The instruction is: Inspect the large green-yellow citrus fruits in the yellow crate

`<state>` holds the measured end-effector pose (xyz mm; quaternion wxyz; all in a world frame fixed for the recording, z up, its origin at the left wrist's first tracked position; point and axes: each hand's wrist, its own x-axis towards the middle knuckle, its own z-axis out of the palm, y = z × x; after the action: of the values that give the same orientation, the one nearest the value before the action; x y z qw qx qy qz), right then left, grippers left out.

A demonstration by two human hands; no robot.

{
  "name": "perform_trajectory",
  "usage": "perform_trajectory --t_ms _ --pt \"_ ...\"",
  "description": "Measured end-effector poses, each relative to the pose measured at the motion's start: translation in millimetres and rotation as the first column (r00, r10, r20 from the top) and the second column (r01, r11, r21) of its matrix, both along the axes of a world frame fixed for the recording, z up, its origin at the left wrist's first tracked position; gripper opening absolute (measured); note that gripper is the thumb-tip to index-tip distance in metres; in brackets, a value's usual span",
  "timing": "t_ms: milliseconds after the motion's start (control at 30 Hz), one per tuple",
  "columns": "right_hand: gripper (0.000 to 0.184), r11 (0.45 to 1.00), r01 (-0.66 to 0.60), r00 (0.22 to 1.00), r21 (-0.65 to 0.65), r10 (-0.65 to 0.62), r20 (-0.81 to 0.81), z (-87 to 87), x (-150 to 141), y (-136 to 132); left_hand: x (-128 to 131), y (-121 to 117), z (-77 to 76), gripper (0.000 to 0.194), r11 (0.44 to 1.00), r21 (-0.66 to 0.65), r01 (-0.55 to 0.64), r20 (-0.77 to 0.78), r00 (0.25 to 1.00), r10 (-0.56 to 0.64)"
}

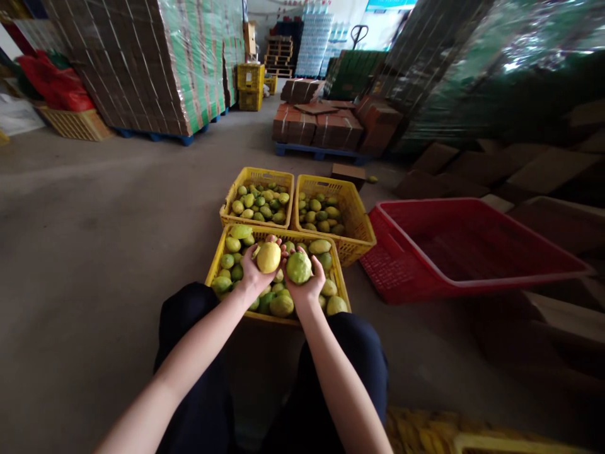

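Both of my hands are held up side by side over a yellow crate [344, 277] of green and yellow lemons. In my left hand [253, 274] rests a smooth yellow lemon [269, 257], fingers curled around it. My right hand [307, 289] cups a bumpy green lemon [299, 268], its thumb along the right side. More lemons [282, 306] of mixed colour and size lie below the hands, partly hidden by them. Two more yellow crates stand just beyond: a left crate [225, 211] and a right crate [362, 227], each holding lemons.
A red crate [397, 271] sits to the right, near flattened cardboard [543, 167]. Wrapped carton stacks [198, 69] rise at the left and right. A blue pallet [321, 152] bears bundled cardboard ahead. At the bottom right is part of another yellow crate [501, 443].
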<state>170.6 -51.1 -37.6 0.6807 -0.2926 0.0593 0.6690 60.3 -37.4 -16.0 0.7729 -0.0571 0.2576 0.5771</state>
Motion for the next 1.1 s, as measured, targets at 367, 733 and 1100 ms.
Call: perform_trajectory --t_ms 367,733,1100 --pt "0.038 0.996 0.081 0.995 0.040 -0.079 -0.055 -7.4 -3 11 13 12 -11.2 0.047 0.996 0.034 -0.083 -0.027 0.996 0.084" --pt "0.029 0.994 0.041 0.999 0.102 -0.044 0.022 -14.3 -1 11 6 12 -3.2 0.040 0.995 -0.040 -0.086 0.001 0.996 0.086" --pt "0.025 0.999 0.025 0.995 0.024 -0.027 0.096 -31.1 -8 29 2 17 -6.0 0.038 0.983 -0.134 -0.128 -0.078 0.990 0.118"
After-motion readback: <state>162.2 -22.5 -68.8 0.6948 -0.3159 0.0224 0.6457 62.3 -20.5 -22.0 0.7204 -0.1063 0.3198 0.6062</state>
